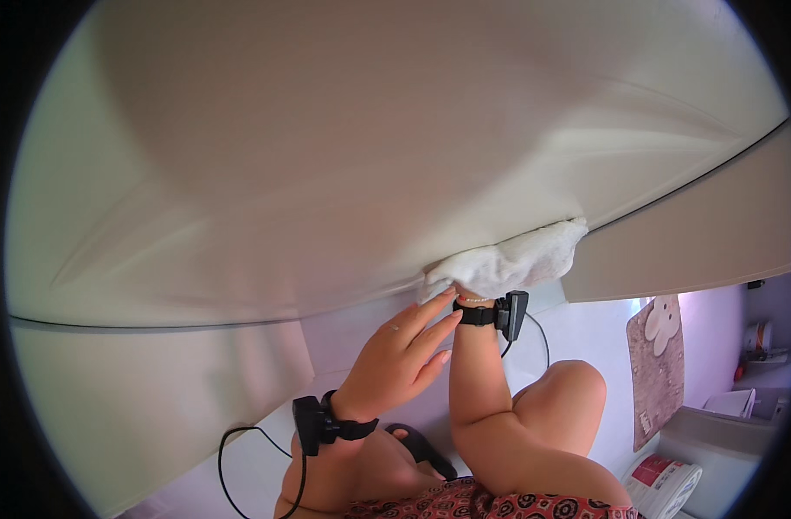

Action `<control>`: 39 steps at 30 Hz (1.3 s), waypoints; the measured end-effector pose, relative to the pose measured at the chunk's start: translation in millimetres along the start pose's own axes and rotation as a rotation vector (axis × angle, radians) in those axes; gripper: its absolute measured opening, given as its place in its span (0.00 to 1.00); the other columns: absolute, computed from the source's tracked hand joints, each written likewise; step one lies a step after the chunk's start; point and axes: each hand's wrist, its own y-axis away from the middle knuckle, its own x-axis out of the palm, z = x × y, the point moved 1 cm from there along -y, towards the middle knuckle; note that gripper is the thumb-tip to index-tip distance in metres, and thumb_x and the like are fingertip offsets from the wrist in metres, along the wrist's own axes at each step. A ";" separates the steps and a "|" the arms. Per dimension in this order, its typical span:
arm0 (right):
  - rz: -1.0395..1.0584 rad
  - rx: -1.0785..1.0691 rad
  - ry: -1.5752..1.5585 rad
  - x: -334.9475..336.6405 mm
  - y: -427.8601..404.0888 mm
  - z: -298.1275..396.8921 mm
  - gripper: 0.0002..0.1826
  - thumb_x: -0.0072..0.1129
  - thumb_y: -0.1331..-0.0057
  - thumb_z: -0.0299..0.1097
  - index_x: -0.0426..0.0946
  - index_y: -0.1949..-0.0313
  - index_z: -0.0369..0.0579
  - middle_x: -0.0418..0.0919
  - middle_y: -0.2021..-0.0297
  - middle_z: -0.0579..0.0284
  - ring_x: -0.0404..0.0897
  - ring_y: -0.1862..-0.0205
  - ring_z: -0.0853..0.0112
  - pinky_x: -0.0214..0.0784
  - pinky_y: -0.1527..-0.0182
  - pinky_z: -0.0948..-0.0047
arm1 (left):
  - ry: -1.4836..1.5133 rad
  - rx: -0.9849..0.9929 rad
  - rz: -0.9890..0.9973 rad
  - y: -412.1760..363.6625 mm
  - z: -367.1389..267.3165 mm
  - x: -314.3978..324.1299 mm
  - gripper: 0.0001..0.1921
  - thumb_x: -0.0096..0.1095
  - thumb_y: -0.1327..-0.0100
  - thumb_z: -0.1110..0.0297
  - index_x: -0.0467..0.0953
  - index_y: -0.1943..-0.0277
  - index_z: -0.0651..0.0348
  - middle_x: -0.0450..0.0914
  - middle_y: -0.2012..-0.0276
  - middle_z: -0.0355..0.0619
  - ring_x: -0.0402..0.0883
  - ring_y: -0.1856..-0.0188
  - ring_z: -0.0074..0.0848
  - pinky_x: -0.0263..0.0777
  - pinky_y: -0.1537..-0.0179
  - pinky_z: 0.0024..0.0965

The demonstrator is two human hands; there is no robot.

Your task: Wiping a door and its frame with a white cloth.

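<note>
A white cloth [515, 256] covers my right hand [465, 292], so only a sliver by the wrist shows. The cloth lies along the lower edge of a large, glossy cream panel [317, 162], and how my fingers sit inside it is hidden. My left hand [399, 350] is palm down with its fingers apart and holds nothing. Its fingertips reach the bracelet [475, 299] and the cloth's near edge by my right wrist. Each wrist wears a black strap with a small black device [512, 315] and a cable.
A dark seam [687, 178] runs along the panel's edge, with flat cream surfaces below it. Pale floor [584, 331] lies beneath. To the right are a brown mat [658, 383] with an animal figure and a white bucket [665, 486] bearing a label. My knee [571, 396] is close by.
</note>
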 end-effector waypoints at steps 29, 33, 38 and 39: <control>-0.147 -0.173 -0.267 -8.7 -87.7 55.4 0.33 0.44 0.26 0.59 0.67 0.36 0.45 0.76 0.40 0.53 0.73 0.38 0.54 0.63 0.34 0.56 | 0.025 -0.156 0.436 -42.7 56.2 94.8 0.22 0.60 0.31 0.61 0.73 0.38 0.64 0.69 0.31 0.52 0.76 0.39 0.45 0.71 0.40 0.41; -0.166 -0.209 -0.399 -89.6 -110.0 20.9 0.35 0.40 0.24 0.58 0.59 0.29 0.44 0.65 0.31 0.52 0.63 0.29 0.57 0.52 0.27 0.59 | 0.023 -0.139 0.533 -57.3 54.5 128.6 0.25 0.61 0.31 0.63 0.70 0.35 0.65 0.69 0.32 0.54 0.75 0.38 0.47 0.71 0.40 0.42; -0.155 -0.800 0.709 17.2 9.1 26.3 0.42 0.51 0.29 0.41 0.39 0.22 0.49 0.37 0.22 0.45 0.38 0.21 0.52 0.37 0.24 0.56 | 0.012 -0.183 0.230 -61.0 53.6 110.3 0.31 0.55 0.28 0.57 0.62 0.30 0.67 0.69 0.34 0.61 0.71 0.35 0.52 0.65 0.35 0.44; -0.047 -0.790 0.797 52.0 32.4 59.0 0.47 0.53 0.30 0.37 0.34 0.21 0.49 0.31 0.21 0.42 0.30 0.19 0.48 0.30 0.23 0.54 | 0.084 -0.201 0.123 -63.2 54.0 102.4 0.32 0.53 0.27 0.56 0.60 0.29 0.68 0.70 0.35 0.64 0.70 0.35 0.57 0.64 0.34 0.45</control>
